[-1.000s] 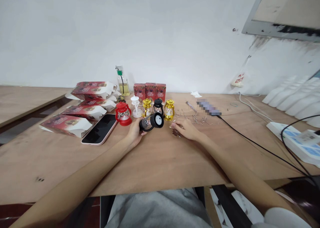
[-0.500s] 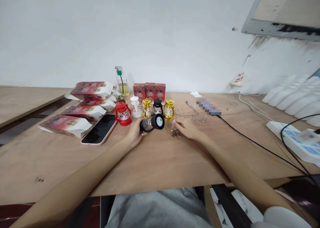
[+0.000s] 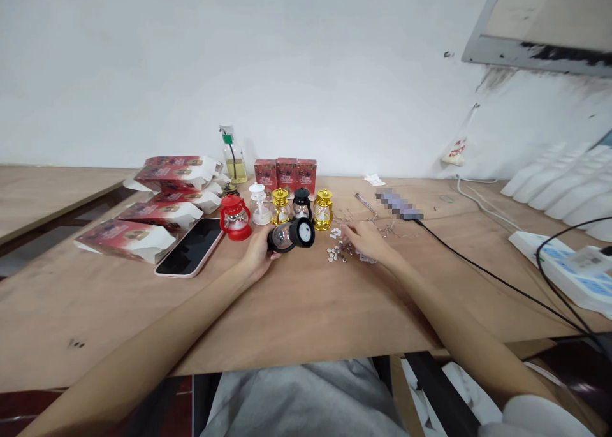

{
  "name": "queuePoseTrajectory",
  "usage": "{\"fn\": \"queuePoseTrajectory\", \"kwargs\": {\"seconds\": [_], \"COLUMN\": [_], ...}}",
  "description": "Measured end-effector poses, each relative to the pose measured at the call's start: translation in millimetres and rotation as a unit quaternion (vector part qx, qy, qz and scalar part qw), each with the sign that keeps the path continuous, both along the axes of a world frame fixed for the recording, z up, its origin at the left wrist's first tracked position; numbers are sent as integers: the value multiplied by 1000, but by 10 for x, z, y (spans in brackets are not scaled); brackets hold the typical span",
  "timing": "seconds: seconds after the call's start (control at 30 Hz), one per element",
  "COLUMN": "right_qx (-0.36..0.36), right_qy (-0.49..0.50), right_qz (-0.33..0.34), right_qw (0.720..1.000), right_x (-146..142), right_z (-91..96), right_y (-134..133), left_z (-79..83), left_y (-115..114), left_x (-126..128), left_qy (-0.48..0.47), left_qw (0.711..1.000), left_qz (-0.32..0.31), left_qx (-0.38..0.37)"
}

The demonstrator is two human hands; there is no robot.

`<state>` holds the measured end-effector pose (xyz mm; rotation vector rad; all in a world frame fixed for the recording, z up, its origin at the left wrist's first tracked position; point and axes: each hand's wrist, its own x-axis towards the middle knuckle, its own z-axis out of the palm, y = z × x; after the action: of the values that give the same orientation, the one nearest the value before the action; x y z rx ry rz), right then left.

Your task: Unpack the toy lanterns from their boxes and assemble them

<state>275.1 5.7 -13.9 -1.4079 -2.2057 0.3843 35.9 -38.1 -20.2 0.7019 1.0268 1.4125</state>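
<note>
My left hand (image 3: 258,253) is closed around a small black lantern (image 3: 285,236), which lies on its side with its round base turned to the right. My right hand (image 3: 364,240) is bent over a pile of small round silvery pieces (image 3: 338,252), fingertips drawn together. Whether anything is between those fingertips is too small to tell. Little white pieces (image 3: 335,232) lie by the fingers. Behind the held lantern stand a red lantern (image 3: 236,219), a white lantern (image 3: 260,206), two gold lanterns (image 3: 324,210) and another black lantern (image 3: 302,202).
Red-and-white boxes (image 3: 129,238) lie at the left beside a phone (image 3: 191,248). Three red boxes (image 3: 287,174) and a pump bottle (image 3: 234,159) stand along the wall. Thin wires (image 3: 396,226), a screwdriver (image 3: 365,202) and a power strip (image 3: 564,268) lie to the right.
My right hand has shifted a little to the right, and more of the silvery and white pieces show around it. My left hand and the black lantern have stayed in place.
</note>
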Motion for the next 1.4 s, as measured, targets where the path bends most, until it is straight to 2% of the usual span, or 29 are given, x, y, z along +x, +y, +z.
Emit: {"fn": "queuePoseTrajectory", "kwargs": {"seconds": [0.1, 0.17, 0.33, 0.47, 0.67, 0.87, 1.0, 1.1, 1.27, 1.4], "right_qx": [-64, -87, -25, -5, -39, 88, 186, 216, 222, 255], "right_qy": [63, 85, 23, -46, 19, 105, 209, 248, 209, 161], "right_qz": [40, 42, 7, 60, 105, 107, 151, 188, 262, 261], "right_qw": [995, 992, 999, 997, 994, 985, 948, 925, 916, 917], "right_x": [-25, -34, -26, -45, -76, -112, -231, -317, -366, -369], "right_z": [-23, -26, 16, 30, 10, -34, -57, -39, -16, -62], "right_y": [-7, -7, -19, -55, -95, -127, -267, -400, -499, -474], "left_z": [-3, -5, 2, 10, 17, 24, 31, 26, 20, 32], "left_y": [3, 6, 7, -4, -10, -22, -46, -55, -49, -47], "left_x": [-3, -5, -4, 0, -1, 18, 49, 70, 66, 45], "left_qy": [-1, -2, -1, 2, 10, 27, 51, 69, 92, 106], "left_qw": [1000, 1000, 1000, 1000, 1000, 1000, 999, 998, 996, 994], "left_qz": [1, 2, -3, -5, -6, 2, 2, 1, 0, -20], "left_qx": [-1, -1, 0, 2, -1, -4, -1, -1, -11, -24]}}
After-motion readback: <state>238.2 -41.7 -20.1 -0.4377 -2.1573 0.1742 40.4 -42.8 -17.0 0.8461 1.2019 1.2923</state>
